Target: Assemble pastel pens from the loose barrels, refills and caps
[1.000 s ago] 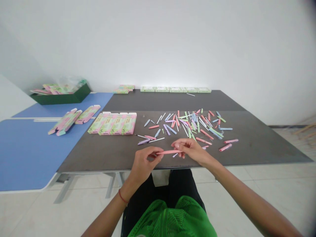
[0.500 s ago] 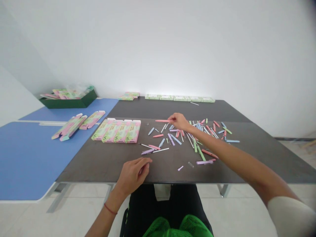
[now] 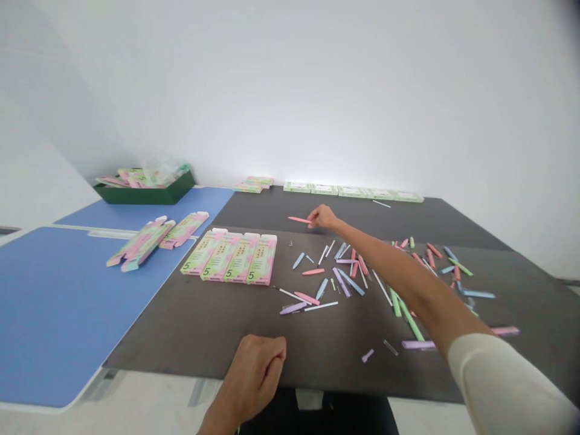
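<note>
A coral-pink pen point(image 3: 299, 220) is pinched in the fingers of my right hand point(image 3: 322, 216), its pointed end to the left. That hand is over the dark table point(image 3: 235, 320), beyond the loose pen parts. My left hand point(image 3: 260, 368) rests at the front edge with its fingers curled into a fist, and nothing shows in it. Between the hands lie a purple barrel point(image 3: 293, 309), a pink barrel point(image 3: 307, 298) and white refills point(image 3: 321, 306). Green barrels point(image 3: 411, 320) and other coloured parts spread to the right, partly hidden by my right forearm.
Several flat printed boxes point(image 3: 238, 257) stand in a row at left. More boxes point(image 3: 353, 191) line the wall side. On the blue table point(image 3: 49, 308) lie unfolded cartons point(image 3: 140, 244) and a green tray point(image 3: 136, 194) of packaging. A small purple piece point(image 3: 367, 356) lies near the front edge.
My right hand has moved left and farther from me, carrying the pink pen away from the pile. My left fingers have curled in more. The whole view has shifted.
</note>
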Demonstrator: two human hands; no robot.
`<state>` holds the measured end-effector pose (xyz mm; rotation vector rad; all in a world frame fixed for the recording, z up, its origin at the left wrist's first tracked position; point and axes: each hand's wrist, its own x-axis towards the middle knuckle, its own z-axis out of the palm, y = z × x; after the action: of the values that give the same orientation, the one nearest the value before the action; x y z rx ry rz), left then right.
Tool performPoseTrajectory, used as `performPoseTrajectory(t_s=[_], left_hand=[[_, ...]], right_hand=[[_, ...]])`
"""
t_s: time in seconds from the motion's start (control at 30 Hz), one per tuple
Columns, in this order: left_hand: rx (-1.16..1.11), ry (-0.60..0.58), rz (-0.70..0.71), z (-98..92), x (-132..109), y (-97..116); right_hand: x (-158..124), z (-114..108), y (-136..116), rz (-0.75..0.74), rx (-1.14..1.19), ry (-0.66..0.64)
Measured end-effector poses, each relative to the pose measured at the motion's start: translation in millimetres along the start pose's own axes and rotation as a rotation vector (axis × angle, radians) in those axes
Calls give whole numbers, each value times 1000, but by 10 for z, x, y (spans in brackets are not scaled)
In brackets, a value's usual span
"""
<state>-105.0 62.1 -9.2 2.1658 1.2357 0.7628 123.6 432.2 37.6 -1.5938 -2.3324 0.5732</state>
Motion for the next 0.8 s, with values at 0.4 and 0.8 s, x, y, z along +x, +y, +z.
performPoseTrajectory(t_s=[0.4,0.8], left_hand=[[-68,-26,23,-31,13,19],[-41,105,112,-27,18,42]], right_hand=[[-796,104,-244,-192,159,-6],[-1612,349,-879,-716,87,-119]])
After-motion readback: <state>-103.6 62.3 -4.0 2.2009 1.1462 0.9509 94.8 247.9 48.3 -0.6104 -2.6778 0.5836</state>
